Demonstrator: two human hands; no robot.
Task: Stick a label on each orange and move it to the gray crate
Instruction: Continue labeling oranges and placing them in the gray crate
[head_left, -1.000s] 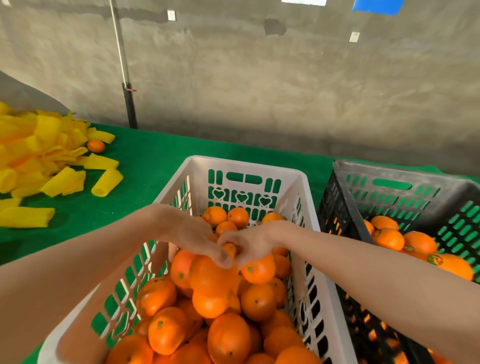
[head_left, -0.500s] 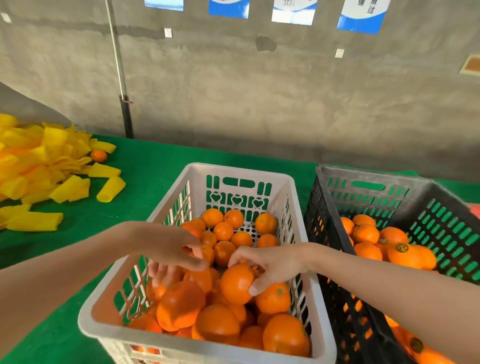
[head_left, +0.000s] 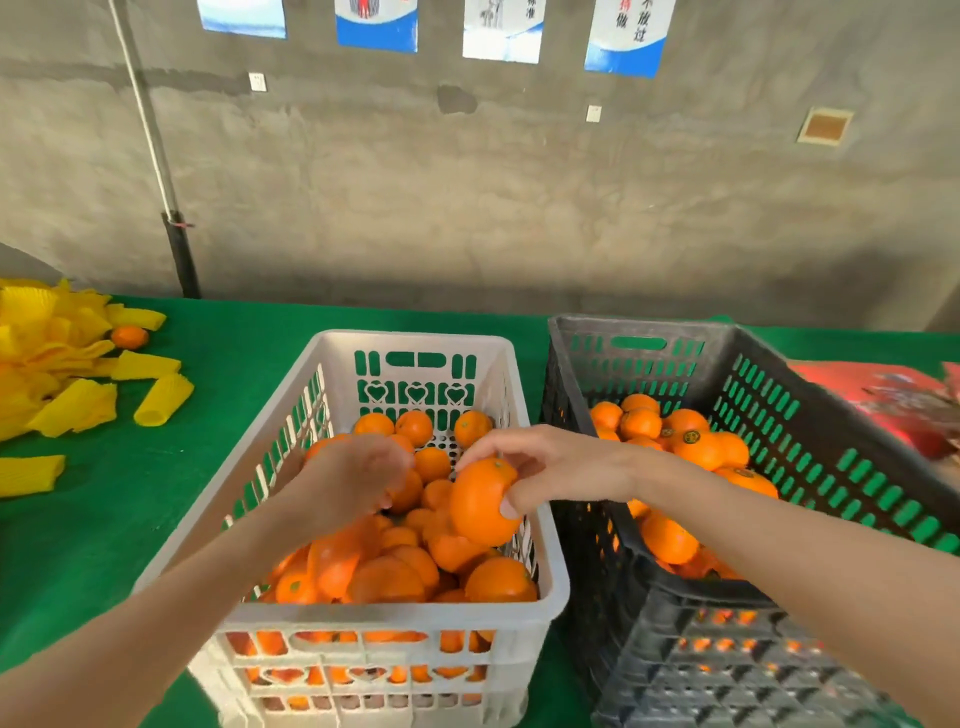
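A white crate (head_left: 410, 340) full of unlabelled oranges (head_left: 395, 577) stands in the middle of the green table. To its right is the gray crate (head_left: 639, 325), holding several oranges with dark round labels (head_left: 691, 439). My right hand (head_left: 545, 462) grips one orange (head_left: 480, 501) from above, lifted over the white crate's right side. Just left of that orange, my left hand (head_left: 348, 478) hovers over the pile with its back to the camera. Its fingertips are hidden and blurred, so whether it holds anything is unclear.
A heap of yellow foam net sleeves (head_left: 47, 374) lies at the far left with one loose orange (head_left: 130, 336) among them. A red package (head_left: 893, 400) lies beyond the gray crate. A pole (head_left: 179, 249) stands against the concrete wall behind the table.
My right hand has lifted one orange out of the pile and turned it upward. My left hand rose from among the oranges toward it. The view tilted up.
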